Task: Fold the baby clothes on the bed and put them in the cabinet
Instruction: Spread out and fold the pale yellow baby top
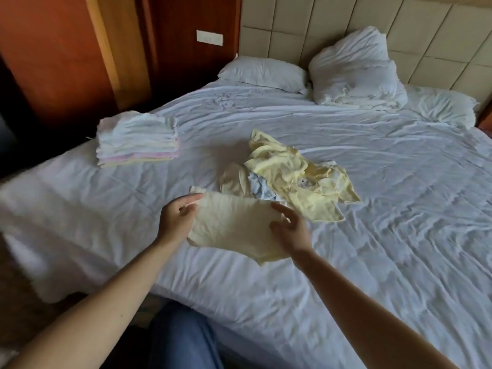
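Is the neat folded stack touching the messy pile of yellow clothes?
Apart. The head view shows the folded stack near the bed's left edge and the messy pile in the middle, with bare white sheet between them.

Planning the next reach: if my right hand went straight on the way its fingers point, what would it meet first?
Probably the loose clothes pile, at its pale blue piece, just beyond the cream garment the right hand holds; depth is unclear.

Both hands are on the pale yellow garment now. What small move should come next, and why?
Probably lower the pale yellow garment flat onto the white sheet. The left hand and right hand hold its two sides, it sags unfolded, and a flat surface would ease folding.
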Motion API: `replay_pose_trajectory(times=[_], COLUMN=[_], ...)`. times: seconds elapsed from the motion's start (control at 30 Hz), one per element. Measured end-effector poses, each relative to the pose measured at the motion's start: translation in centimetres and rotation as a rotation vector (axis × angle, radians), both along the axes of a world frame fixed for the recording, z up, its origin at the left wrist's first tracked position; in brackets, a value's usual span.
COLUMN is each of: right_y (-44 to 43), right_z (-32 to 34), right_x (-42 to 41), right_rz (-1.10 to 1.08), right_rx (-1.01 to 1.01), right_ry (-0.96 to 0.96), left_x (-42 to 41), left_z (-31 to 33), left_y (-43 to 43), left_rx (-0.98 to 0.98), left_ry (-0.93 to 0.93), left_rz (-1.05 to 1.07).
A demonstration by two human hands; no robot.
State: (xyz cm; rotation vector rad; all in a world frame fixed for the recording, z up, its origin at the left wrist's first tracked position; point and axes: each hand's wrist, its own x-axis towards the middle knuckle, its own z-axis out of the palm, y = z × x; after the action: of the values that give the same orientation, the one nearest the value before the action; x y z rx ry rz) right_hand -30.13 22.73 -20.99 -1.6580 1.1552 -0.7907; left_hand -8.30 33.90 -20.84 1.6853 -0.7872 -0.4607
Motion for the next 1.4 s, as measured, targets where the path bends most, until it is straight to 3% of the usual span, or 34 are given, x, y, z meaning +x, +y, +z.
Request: replay_pose_trajectory(times=[0.43,0.8,0.9,1.03,1.1,1.2,1.3,1.4], right_y=[-1.6,-6.6,-7.6,-7.7,-7.3,-6.7,-6.1,-6.0], right_z=[-0.6,-5.8,-7.2,-8.0,-8.1,-8.2,-9.5,-11.4], right_x=[27.8,39.8,40.7,40.4,40.4,41.8,42.5,42.3], right_rz=[0.238,0.310,0.314,0.282,0.277,0.464,0.638,0.665], right_rx=[0.064,-0.038,-0.128,-0.363,-0.525,-0.676,-0.683,-0.677], right_ry=[-0.038,0.101,0.215,0.520,0.545,0.484,0.597,0.743], left_x=[23.3,33.9,34.9,34.7,34.4,33.7,32.9,33.2], left_z=[0.2,-5.9,-7.7,-9.1,-9.2,-9.3,-10.2,-12.5], left_y=[3.4,0.0,-0.6,-0.8,-1.3,-2.9,-3.6,-3.4], left_rx=[0.010,0.130,0.202,0.521,0.497,0.363,0.626,0.803], left_ry=[-0.048,-0.074,-0.204,-0.559,-0.753,-0.948,-0.903,-0.823], left_rz=[0.312,0.341,0.340,0.481,0.485,0.331,0.134,0.140])
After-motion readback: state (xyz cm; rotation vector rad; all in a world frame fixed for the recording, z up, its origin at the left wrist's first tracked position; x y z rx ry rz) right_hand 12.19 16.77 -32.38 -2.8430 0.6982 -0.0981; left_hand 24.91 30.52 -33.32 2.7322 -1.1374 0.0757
